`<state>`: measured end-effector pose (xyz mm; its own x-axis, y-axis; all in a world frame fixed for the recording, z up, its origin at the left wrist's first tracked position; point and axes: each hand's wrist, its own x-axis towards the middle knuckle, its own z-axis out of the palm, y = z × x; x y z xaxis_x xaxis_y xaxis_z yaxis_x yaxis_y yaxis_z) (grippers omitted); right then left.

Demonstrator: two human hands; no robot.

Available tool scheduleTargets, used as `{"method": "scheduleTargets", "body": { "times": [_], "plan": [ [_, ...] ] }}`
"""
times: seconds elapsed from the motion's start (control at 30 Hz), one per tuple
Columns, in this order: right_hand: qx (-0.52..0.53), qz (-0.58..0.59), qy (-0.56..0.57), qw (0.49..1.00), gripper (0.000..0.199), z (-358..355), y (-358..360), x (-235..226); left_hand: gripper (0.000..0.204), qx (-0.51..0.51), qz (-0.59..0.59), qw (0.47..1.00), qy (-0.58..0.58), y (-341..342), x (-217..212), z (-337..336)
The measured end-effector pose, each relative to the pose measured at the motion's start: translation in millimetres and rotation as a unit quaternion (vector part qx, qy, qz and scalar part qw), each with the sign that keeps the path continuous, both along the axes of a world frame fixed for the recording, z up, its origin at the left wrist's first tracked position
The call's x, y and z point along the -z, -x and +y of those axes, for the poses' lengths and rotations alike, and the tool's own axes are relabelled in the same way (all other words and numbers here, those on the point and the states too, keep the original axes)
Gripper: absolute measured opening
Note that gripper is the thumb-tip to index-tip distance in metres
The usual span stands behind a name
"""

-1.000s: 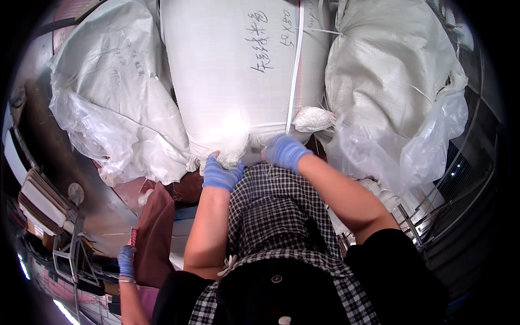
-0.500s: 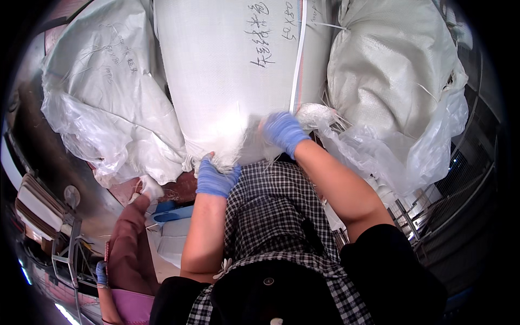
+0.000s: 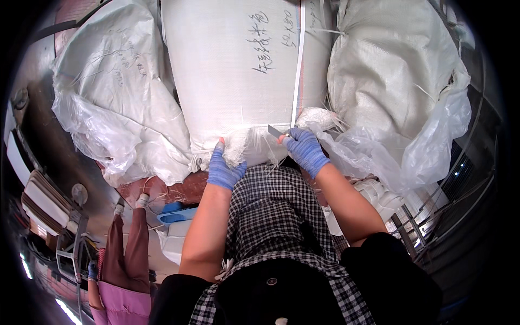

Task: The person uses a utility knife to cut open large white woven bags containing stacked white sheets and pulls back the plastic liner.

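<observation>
Left hand point(image 3: 223, 169): blue glove, gripping the frayed lower edge of the middle sack point(image 3: 238, 81)
Right hand point(image 3: 304, 150): blue glove, holding a small blade point(image 3: 275, 131) against the sack's bottom seam
Neighbours: two more white sacks point(image 3: 390, 76), left and right (clear plastic liners spilling out)
Lower left: another person's leg point(image 3: 122, 254) in maroon

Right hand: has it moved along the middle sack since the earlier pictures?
Yes. The right hand, gripping a small blade, now sits below the white strap on the middle sack, nearer it than before.
</observation>
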<state>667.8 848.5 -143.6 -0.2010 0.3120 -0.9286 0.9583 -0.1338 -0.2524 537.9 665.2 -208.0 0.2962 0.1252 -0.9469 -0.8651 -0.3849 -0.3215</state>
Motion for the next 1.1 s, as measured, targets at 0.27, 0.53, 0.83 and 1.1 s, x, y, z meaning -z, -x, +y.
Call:
{"method": "scheduleTargets", "body": {
  "times": [0.27,0.53,0.83,1.1],
  "plan": [
    [-0.074,0.036,0.0,0.997,0.036,-16.2,-21.6,16.6,0.03,0.019,0.034,0.993,0.11,-16.7,29.3,4.9],
    [-0.037,0.054,0.036,0.997,0.037,-19.8,-26.7,13.1,0.05,-0.109,0.092,0.979,0.148,-7.3,24.0,44.8],
    [-0.08,0.073,-0.018,0.994,0.03,-15.8,-41.3,19.0,0.044,0.03,0.076,0.988,0.134,-4.9,35.3,41.2],
    [-0.043,0.096,-0.022,0.994,0.033,-18.7,-29.5,22.9,0.034,-0.042,0.198,0.975,0.089,-11.9,27.8,36.2]
  ]
}}
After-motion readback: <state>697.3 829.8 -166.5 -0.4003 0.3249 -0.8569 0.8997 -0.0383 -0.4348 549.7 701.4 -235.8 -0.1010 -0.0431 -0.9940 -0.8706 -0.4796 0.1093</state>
